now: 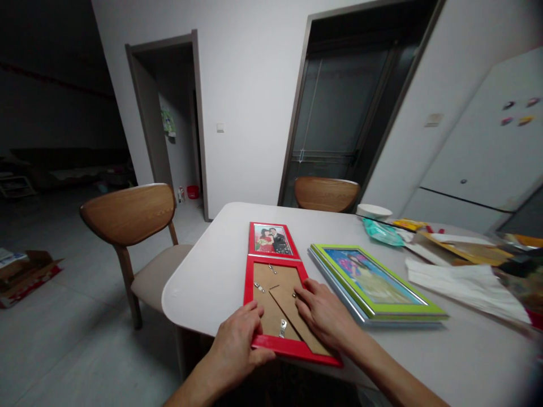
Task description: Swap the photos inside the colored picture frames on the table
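Observation:
A red picture frame (pixel 292 349) lies back side up at the table's near edge, its brown backboard (pixel 274 311) and support leg (pixel 297 325) showing. My left hand (pixel 240 333) grips its near left corner, fingers on the left side and thumb at the front edge. Bent over the right side, my right hand (pixel 322 314) has its fingertips at a small metal clip, partly hidden by them. More clips (pixel 283 328) sit along the other sides of the backboard. Touching the far edge, or just beside it, is a red frame with a photo of a couple (pixel 271 239), face up.
To the right, a green picture frame (pixel 373 277) lies on a silver-blue frame (pixel 339 288). Beyond are a white bowl (pixel 374 211), a teal plastic bag (pixel 382 232), white paper (pixel 466 282) and torn packaging. Wooden chairs (pixel 131 212) stand left and behind the white table (pixel 203 271).

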Motion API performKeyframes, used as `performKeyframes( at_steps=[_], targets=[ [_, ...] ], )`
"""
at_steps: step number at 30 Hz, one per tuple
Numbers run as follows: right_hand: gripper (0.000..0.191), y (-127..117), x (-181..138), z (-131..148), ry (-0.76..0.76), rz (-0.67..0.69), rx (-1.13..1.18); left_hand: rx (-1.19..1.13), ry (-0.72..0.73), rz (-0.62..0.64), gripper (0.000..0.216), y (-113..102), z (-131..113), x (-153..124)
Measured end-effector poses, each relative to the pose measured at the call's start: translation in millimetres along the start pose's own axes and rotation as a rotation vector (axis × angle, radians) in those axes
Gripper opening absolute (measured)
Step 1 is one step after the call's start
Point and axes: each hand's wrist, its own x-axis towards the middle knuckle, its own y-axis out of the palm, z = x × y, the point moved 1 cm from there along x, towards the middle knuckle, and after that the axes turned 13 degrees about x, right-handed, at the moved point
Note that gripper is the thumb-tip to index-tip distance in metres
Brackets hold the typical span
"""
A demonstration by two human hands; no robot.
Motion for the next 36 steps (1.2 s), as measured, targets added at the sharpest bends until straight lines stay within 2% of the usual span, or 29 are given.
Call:
performKeyframes(
  at_steps=[5,10,14,18,21,24,29,33,36],
  targets=[
    [0.031,2.4,-0.2,1.3,0.042,-0.007,0.073,0.031,-0.004,-0.018,0.045,-0.3,-1.9,-1.1],
    [0.029,3.1,-6.7,-1.6,0.035,-0.037,0.147,0.048,0.003,0.006,0.044,-4.8,-2.6,-0.8],
    [0.029,0.4,-5.9,-0.8,0.019,-0.047,0.115,0.04,0.003,-0.021,0.047,-0.7,1.0,-0.9],
    [0.029,2.5,6.1,17.4,-0.079,-0.089,0.128,0.046,0.022,-0.012,0.04,3.0,3.3,-0.5],
    [0.03,12.8,22.5,37.2,-0.165,-0.001,0.235,0.044,0.026,-0.017,0.032,2.1,2.4,-0.7],
    [0.027,24.7,39.0,48.7,-0.18,0.038,0.261,0.026,0.042,-0.025,0.031,0.2,0.8,-1.3],
    [0.028,34.3,49.9,50.4,-0.169,0.042,0.27,0.019,0.04,-0.003,0.034,-0.5,0.8,-1.4],
    [0.028,33.6,48.6,50.8,-0.176,0.04,0.274,0.016,0.014,0.014,0.029,0.5,1.4,-1.4],
    [0.026,30.7,52.8,44.7,-0.119,0.038,0.289,0.014,0.005,0.007,0.034,1.5,1.7,-1.6]
  ],
)
